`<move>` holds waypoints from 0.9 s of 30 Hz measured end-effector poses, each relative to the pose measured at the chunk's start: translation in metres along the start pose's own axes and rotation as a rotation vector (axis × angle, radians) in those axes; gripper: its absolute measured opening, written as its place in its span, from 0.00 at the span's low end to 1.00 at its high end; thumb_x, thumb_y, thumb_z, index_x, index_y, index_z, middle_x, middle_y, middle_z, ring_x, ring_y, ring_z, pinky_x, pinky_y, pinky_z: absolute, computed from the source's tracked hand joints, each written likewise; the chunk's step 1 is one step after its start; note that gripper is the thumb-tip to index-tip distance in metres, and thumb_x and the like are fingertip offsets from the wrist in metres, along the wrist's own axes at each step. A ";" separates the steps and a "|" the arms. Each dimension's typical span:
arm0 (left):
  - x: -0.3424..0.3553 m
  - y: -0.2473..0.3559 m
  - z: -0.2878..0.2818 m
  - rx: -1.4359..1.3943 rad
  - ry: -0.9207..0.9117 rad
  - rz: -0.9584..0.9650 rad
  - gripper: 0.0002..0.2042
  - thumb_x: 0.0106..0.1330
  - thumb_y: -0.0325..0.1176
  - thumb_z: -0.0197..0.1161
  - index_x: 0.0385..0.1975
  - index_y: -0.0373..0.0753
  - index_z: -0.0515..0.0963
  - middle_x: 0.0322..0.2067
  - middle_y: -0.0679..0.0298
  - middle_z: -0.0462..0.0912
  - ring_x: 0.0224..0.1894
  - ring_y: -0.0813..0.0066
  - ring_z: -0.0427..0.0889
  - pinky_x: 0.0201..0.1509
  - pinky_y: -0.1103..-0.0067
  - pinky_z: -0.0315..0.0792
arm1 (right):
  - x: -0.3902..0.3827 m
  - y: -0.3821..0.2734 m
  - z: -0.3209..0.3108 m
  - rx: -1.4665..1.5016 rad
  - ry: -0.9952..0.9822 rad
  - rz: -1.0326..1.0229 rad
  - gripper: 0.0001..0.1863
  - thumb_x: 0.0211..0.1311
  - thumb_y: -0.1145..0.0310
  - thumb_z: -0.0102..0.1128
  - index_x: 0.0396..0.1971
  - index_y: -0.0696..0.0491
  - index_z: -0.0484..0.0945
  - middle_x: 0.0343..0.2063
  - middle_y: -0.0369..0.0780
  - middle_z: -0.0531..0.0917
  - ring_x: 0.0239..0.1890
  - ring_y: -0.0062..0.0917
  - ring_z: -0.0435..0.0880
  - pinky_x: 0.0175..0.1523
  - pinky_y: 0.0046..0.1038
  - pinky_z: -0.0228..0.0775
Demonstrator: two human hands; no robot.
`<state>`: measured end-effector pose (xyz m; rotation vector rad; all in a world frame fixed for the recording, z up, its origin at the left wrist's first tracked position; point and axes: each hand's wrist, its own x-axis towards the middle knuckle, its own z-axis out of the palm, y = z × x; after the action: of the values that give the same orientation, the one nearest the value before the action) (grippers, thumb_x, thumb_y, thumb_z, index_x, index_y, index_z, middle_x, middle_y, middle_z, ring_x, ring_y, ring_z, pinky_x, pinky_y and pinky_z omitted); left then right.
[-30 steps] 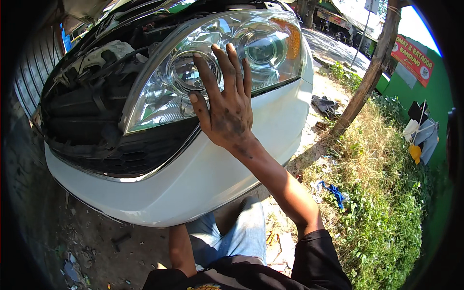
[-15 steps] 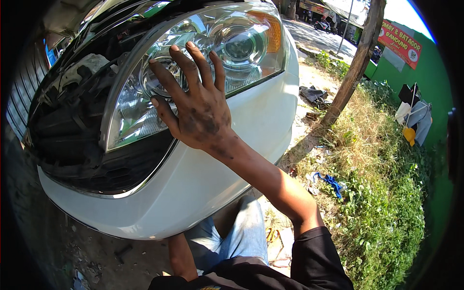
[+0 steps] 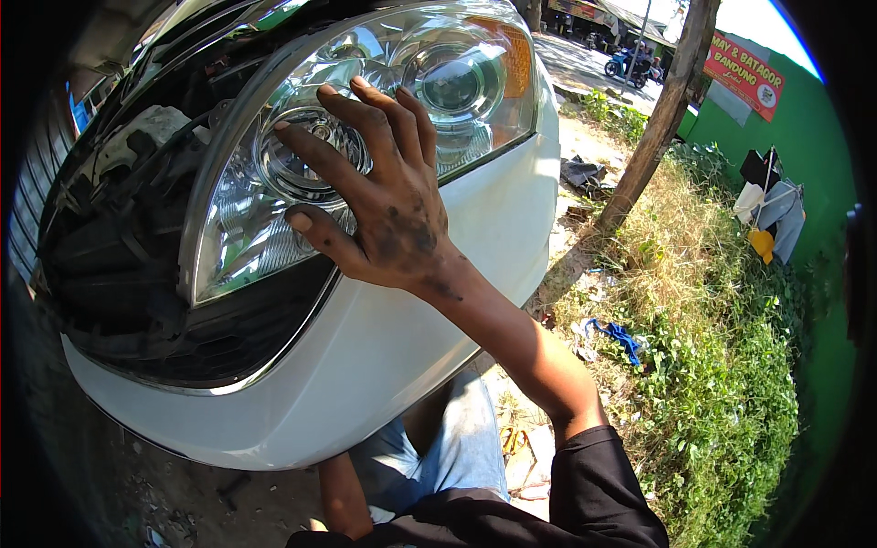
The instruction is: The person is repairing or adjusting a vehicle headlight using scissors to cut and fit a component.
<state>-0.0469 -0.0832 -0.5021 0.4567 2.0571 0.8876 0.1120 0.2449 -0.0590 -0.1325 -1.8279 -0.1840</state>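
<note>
My right hand [image 3: 388, 196] lies over the large clear headlight [image 3: 452, 87] of a white car, its fingers spread and dark smudges across its back. The fingertips reach across the lens, near the round inner reflector. Nothing is held in this hand. My left forearm [image 3: 344, 498] runs up beneath the white bumper [image 3: 274, 402], which hides my left hand and whatever it touches. Left of the headlight, the dark front-end opening [image 3: 128, 247] exposes black plastic parts and a whitish part.
A tree trunk [image 3: 653, 123] leans beyond the car, with grass and weeds [image 3: 694, 365] along a green wall [image 3: 822, 173]. Blue cloth [image 3: 617, 340] lies on the ground. An umbrella-like bundle [image 3: 776, 215] rests by the wall. A motorbike [image 3: 630, 66] is on the road.
My right hand has moved slightly right and down against the headlight, its fingers still spread. My left forearm stays under the bumper. A blue motorbike has appeared on the road behind.
</note>
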 end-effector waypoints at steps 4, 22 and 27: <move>-0.004 0.004 -0.008 0.097 0.027 0.013 0.24 0.78 0.47 0.50 0.62 0.34 0.74 0.56 0.50 0.81 0.61 0.59 0.79 0.65 0.68 0.72 | 0.001 -0.002 -0.001 -0.023 0.007 -0.002 0.28 0.65 0.42 0.62 0.59 0.43 0.80 0.62 0.48 0.72 0.71 0.49 0.64 0.77 0.59 0.44; -0.219 0.304 -0.152 0.215 -0.123 1.116 0.37 0.72 0.62 0.58 0.63 0.31 0.75 0.60 0.46 0.79 0.68 0.49 0.72 0.72 0.60 0.65 | 0.003 -0.004 0.007 0.072 0.072 0.056 0.36 0.65 0.43 0.62 0.65 0.52 0.73 0.63 0.50 0.72 0.71 0.50 0.64 0.77 0.60 0.45; -0.174 0.399 -0.055 0.846 0.771 1.293 0.59 0.59 0.74 0.61 0.79 0.37 0.44 0.78 0.41 0.40 0.80 0.35 0.35 0.78 0.41 0.36 | -0.002 -0.005 0.010 0.154 0.122 0.091 0.36 0.66 0.48 0.62 0.66 0.58 0.70 0.61 0.50 0.74 0.72 0.46 0.65 0.79 0.57 0.44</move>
<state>0.0129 0.0637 -0.0934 2.3847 2.7011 0.8570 0.1022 0.2421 -0.0637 -0.0932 -1.7037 0.0130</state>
